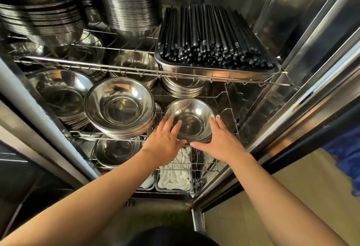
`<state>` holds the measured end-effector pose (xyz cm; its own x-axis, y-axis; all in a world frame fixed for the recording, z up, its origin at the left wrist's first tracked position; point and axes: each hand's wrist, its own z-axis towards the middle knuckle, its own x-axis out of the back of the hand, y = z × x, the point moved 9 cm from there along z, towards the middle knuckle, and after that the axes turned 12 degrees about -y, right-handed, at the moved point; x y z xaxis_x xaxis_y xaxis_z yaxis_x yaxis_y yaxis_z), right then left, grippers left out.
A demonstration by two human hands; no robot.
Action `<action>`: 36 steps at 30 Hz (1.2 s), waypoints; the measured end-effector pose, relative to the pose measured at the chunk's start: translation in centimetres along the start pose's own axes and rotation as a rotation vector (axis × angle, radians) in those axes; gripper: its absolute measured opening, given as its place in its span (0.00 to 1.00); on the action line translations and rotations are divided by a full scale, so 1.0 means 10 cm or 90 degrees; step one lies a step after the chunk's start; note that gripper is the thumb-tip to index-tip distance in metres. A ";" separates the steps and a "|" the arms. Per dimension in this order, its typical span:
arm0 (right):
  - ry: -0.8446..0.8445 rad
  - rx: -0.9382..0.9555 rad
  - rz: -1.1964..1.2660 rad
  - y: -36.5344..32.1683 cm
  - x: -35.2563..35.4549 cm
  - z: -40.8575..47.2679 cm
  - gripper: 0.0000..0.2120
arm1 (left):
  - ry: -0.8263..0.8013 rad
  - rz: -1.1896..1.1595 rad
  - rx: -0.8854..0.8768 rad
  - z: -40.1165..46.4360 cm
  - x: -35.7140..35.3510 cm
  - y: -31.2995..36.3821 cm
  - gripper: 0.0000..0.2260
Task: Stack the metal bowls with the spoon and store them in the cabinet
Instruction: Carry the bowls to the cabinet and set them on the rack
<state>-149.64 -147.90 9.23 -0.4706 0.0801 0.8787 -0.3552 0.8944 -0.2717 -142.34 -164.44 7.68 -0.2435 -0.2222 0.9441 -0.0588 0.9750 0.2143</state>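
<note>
A short stack of metal bowls [191,117] rests on the middle wire shelf [230,109] of the open steel cabinet, towards its right front. My left hand [165,140] lies against the stack's left side with fingers spread over the rim. My right hand [222,138] presses flat on its right side, fingers apart. Neither hand closes around the bowls. No spoon shows in the top bowl.
A taller bowl stack [119,107] stands just left on the same shelf, with more stacks behind. The upper shelf carries large bowl stacks [130,12] and a tray of black chopsticks [214,37]. White items fill trays [174,177] on the lower shelf. The cabinet door frame [303,97] stands right.
</note>
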 end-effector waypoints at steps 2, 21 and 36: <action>0.002 0.002 -0.012 -0.04 -0.02 0.00 0.62 | 0.001 -0.003 0.007 -0.03 0.00 -0.01 0.33; 0.050 0.074 0.072 -0.22 0.12 0.06 0.57 | 0.041 -0.018 -0.022 -0.17 0.15 0.02 0.36; 0.029 0.022 0.048 -0.15 0.17 0.32 0.38 | 0.001 -0.006 -0.003 -0.06 0.24 0.06 0.38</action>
<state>-152.52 -150.49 9.89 -0.4594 0.1669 0.8724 -0.3479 0.8699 -0.3496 -142.37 -164.41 10.17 -0.2415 -0.2309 0.9425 -0.0559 0.9730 0.2241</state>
